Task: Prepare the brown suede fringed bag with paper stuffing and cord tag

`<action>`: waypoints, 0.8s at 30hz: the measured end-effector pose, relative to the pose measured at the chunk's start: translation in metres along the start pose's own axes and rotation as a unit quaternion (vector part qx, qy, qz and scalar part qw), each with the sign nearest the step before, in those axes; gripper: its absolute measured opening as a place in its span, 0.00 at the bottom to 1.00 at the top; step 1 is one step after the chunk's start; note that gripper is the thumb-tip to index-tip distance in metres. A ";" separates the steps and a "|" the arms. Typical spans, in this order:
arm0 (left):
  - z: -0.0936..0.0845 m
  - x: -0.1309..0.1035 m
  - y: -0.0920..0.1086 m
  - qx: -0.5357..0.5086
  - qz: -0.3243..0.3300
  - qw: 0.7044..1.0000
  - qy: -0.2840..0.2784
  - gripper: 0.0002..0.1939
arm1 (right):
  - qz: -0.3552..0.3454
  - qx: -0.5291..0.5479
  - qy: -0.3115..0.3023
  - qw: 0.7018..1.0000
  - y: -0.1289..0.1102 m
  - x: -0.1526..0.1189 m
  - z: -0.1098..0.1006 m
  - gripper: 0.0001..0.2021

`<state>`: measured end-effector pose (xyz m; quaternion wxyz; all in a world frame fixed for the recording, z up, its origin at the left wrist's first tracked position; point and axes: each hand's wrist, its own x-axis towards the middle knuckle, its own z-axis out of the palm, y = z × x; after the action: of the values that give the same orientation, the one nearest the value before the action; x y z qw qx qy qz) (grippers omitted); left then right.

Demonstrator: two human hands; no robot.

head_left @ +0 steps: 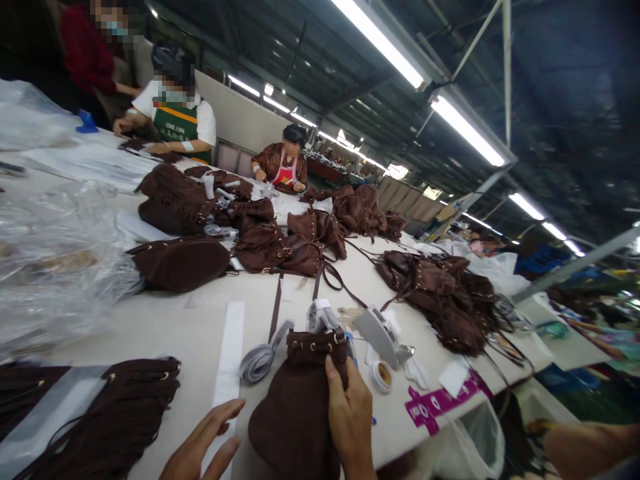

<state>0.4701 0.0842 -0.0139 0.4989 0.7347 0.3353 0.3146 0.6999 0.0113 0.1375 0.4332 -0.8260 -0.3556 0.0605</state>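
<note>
On my feed I see clear plastic (100,220) heaped at the left, a co-worker (206,123) in a green apron (175,128) — another person (266,159) in a red apron (286,173) farther back — tube lights (377,41) glowing overhead, and a purple strip (447,402) on the table (170,327).

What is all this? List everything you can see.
Table: one, off-white, centre
Near bag: one, dark brown, lower middle
Other bags: several, dark brown, mid-table
Fringed pieces: count unclear, dark brown, lower left
Clear plastic: heap, transparent, left
Coiled band: one, grey, beside near bag
Flat strip: one, white, left of near bag
Round item: one, white and brown, right of near bag
Patterned strip: one, purple, table's right edge
Bin liner: one, whitish, lower right
Co-workers: at least three, mixed clothing, beyond table
Lamps: several, white, overhead
Left hand: one, bare, open beside near bag
Right hand: one, bare, gripping near bag
</note>
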 end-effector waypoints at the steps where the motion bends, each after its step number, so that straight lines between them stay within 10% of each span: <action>1: 0.003 0.007 0.020 -0.086 -0.059 0.994 -0.023 0.25 | -0.022 -0.022 0.000 1.000 -0.003 -0.005 0.006 0.14; 8: -0.003 0.036 0.089 -0.451 -0.181 0.874 -0.002 0.41 | -0.237 -0.007 -0.216 0.947 -0.017 -0.057 0.052 0.21; 11: -0.019 0.028 0.083 -0.474 -0.262 0.840 0.047 0.32 | -0.216 0.019 -0.279 0.936 -0.004 -0.047 0.054 0.19; 17: -0.022 0.022 0.055 -0.511 -0.338 0.784 0.101 0.30 | -0.126 0.004 -0.178 0.976 0.039 -0.017 0.062 0.18; 24: -0.019 0.039 0.028 -0.472 -0.314 0.818 0.097 0.33 | -0.190 -0.083 -0.229 0.951 0.064 -0.052 0.089 0.38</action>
<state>0.4827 0.1177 0.0232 0.8210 0.2304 0.4048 0.3302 0.6594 0.0145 0.0230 0.2732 -0.7404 -0.5992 0.1347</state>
